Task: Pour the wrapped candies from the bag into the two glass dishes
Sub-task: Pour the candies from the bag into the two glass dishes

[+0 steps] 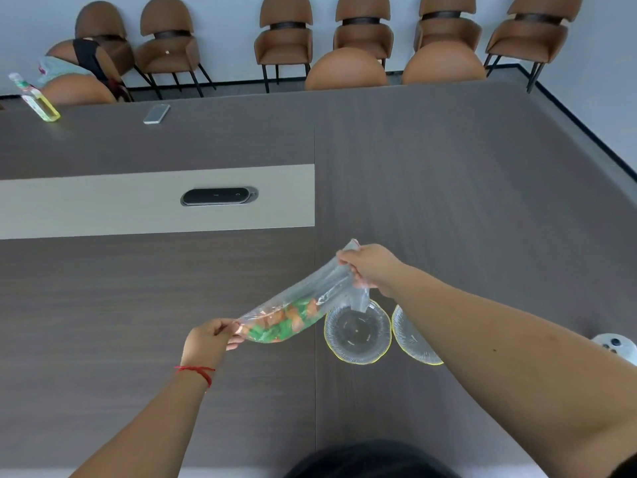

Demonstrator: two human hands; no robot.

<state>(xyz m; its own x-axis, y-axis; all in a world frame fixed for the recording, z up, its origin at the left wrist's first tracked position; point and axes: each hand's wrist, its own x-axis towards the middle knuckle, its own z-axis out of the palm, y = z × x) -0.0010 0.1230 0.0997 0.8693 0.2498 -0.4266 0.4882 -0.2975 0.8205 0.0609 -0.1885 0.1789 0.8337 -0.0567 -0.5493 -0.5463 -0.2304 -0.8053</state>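
A clear plastic bag [310,291] hangs stretched above the table between both hands. Orange and green wrapped candies [281,322] sit bunched in its lower left end. My left hand [208,339] pinches that lower end. My right hand [370,267] grips the higher end, and a loose flap of the bag droops over the left glass dish [358,334]. That dish is round with a yellow rim and holds nothing. The right glass dish [412,339] stands beside it, partly hidden behind my right forearm.
The grey table [448,184] carries a black socket panel [219,196] in a pale strip, a phone [157,113] and a bottle [36,98] at the far side. A white device [615,345] sits at the right edge. Brown chairs [284,39] line the wall.
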